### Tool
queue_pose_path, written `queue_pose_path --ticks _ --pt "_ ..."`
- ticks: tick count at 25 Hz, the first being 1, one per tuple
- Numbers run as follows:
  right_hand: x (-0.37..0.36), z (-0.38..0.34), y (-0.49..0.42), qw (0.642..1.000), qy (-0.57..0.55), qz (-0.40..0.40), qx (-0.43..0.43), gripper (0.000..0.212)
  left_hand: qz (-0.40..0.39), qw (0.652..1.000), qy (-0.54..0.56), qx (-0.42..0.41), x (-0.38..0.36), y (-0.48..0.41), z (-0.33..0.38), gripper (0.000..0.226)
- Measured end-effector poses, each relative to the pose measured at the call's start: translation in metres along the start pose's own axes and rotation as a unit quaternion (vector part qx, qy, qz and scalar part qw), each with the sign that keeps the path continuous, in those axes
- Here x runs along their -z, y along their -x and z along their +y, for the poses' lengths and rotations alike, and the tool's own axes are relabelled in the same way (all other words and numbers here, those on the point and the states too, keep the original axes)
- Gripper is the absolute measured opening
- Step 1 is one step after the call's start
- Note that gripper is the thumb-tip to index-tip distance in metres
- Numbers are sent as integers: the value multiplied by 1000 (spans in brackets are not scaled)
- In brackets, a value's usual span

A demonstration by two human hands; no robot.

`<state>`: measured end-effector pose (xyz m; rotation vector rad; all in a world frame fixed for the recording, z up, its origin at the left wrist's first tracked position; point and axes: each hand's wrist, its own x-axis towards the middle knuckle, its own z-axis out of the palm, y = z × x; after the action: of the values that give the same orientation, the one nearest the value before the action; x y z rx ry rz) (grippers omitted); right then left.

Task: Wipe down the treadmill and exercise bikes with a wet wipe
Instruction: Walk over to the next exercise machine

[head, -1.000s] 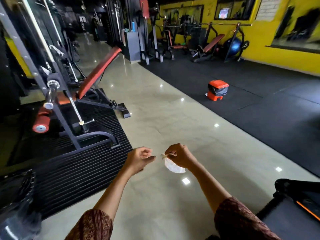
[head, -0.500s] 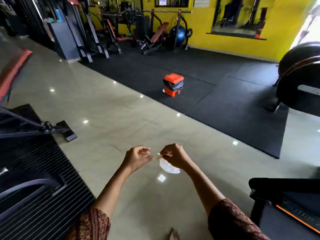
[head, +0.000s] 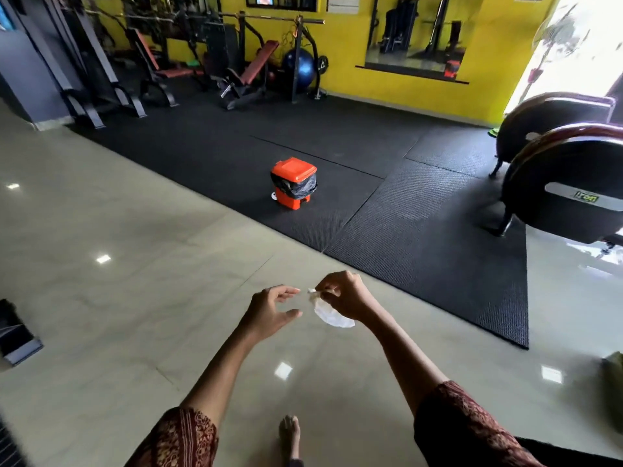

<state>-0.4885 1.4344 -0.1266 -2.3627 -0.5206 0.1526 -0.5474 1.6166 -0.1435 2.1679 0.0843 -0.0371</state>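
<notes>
Out on the pale tiled floor (head: 135,264) of a gym, a person looks down at both hands held out in front of them. The right hand (head: 340,296) pinches the top of a white wet wipe (head: 332,316) between thumb and fingertips, and the rest of the wipe hangs loose beneath it. The left hand (head: 269,311) is just beside the wipe with its fingers relaxed and slightly curved, grasping nothing and not touching the wipe.

Over the last second the view has swung to the right. The weight bench that filled the left side is gone. An orange pedal bin (head: 294,182) on the black rubber mat (head: 421,230) now sits near the centre. Two exercise bikes (head: 566,193) have come into sight at the right edge, well apart from the hands. The hands themselves have barely altered their pose.

No wiping is happening at this moment, since the wipe touches no equipment. The turn probably means the person is heading either towards the bikes to wipe them or towards the bin to drop the wipe; which of the two cannot be told.
</notes>
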Motion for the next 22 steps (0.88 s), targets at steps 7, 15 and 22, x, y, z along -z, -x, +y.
queue_pose_path --ticks 7,15,22 --pt "48 52 -217 999 6 38 -38 16 -55 995 -69 -37 31 -248 15 42" --pt "86 137 -434 999 31 27 -33 17 -80 987 -125 -54 33 -495 14 40" --pt "154 198 -651 999 30 -3 -9 18 -20 996 -91 -15 36 -715 37 39"
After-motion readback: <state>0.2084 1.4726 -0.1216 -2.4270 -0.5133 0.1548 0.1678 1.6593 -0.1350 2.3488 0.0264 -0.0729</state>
